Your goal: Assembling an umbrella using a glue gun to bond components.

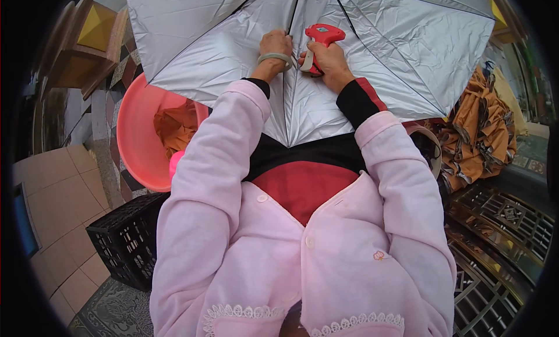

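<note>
A spread umbrella (221, 55) with a silver inner side and dark ribs lies across my lap and fills the upper middle of the view. My left hand (276, 44), a pale bangle (275, 58) at its wrist, has its fingers curled at a dark rib and the cloth beside it. Just to the right, my right hand (329, 59) grips a red pistol-shaped hand tool (324, 32) with a pale lever. The tool's working end is hard to make out, close to the left fingers and over the silver cloth.
At the left stands a pink tub (131, 136) with orange-brown cloth (174, 127) inside. Below it is a black plastic crate (128, 241). A heap of orange-brown folded cloth (480, 133) lies at the right, near dark metal grilles (495, 267).
</note>
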